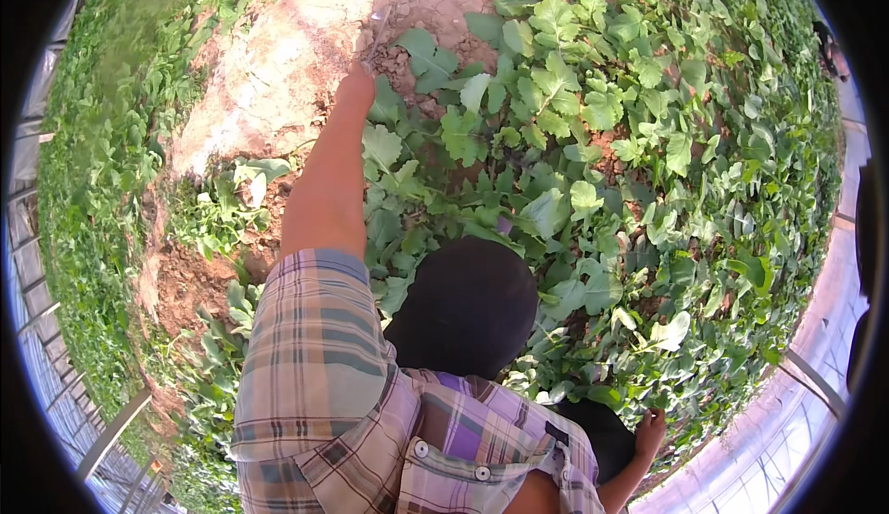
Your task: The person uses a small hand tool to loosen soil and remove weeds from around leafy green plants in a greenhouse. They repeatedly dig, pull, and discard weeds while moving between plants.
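Observation:
My left hand (356, 87) reaches far forward at the border between bare soil and leafy green plants (462, 132). It looks closed around a thin, shiny tool (379, 35), whose tip points away over the reddish earth; its exact kind is too blurred to tell. Low on the right, my right hand (651, 430) hangs beside my dark-clothed knee, close to the foliage. Its fingers look bent, and no object shows in them, though the grip is unclear. My other dark-clothed knee (465, 305) is bent in the middle, against broad lobed leaves.
Cracked, sunlit soil (278, 62) runs ahead and to the left. A low clump of greens (222, 215) lies left of my forearm. Dense plants (694, 132) cover the right side. Metal posts (114, 434) and pale sheeting (771, 444) line the edges.

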Tool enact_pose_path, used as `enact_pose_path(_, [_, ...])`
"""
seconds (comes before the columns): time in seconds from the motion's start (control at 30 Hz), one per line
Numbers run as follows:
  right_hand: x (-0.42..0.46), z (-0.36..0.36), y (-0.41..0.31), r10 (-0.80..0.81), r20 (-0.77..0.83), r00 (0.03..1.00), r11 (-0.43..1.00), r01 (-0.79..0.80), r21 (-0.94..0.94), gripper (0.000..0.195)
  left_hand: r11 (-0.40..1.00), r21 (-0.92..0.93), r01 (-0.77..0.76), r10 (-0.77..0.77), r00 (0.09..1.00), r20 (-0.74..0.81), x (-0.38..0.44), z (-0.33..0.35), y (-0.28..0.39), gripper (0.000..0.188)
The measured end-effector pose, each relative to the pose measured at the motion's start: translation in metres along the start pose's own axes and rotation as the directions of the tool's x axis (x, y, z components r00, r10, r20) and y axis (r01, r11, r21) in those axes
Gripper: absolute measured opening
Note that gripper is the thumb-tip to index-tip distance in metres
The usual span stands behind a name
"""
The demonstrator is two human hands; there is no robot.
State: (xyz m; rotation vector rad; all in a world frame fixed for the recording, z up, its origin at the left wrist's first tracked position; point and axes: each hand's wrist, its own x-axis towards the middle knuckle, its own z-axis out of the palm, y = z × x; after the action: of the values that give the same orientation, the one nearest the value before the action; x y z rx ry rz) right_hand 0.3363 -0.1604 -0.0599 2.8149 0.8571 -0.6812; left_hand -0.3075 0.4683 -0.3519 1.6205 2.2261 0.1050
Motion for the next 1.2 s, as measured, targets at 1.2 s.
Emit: enact_pose_path(1.2, [-0.003, -0.004, 0.004, 0.035, 0.016, 0.999, 0.999, -0.035, -0.023, 0.018, 0.961, -0.101, -0.258, 0.274, 0.94, 0.205, -0.071, 0.061, 0.138, 0.031])
